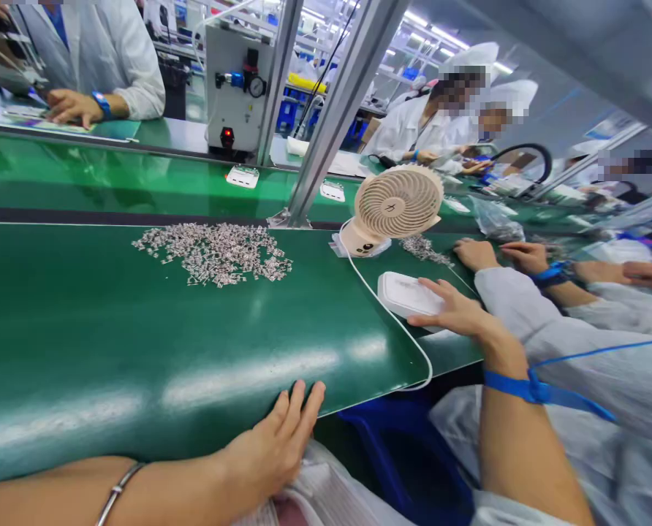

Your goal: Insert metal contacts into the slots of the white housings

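Our right hand (460, 310) grips the right end of 1 white, round-cornered, box-shaped case (406, 291) between thumb and fingers, at the right of the smooth green work mat (112, 329); whether the case rests or is slightly lifted, we cannot tell. Our left hand (271, 446) holds nothing that we can see, its fingers extended at the mat's near edge.

A thin white cable (427, 369) curves just beside the case, leading from the cream, round-headed plastic fan (397, 204); snagging it could, we judge, tug the fan over. At the far left, a loose heap of small silvery parts (221, 252) could scatter if our left arm swept through it.

The mat's near edge meets the cable's bend, with a blue plastic object (373, 431) below. Our widest room lies between the heap and our left hand; beyond the case, a co-worker's bare hand (476, 256) and the fan narrow it.
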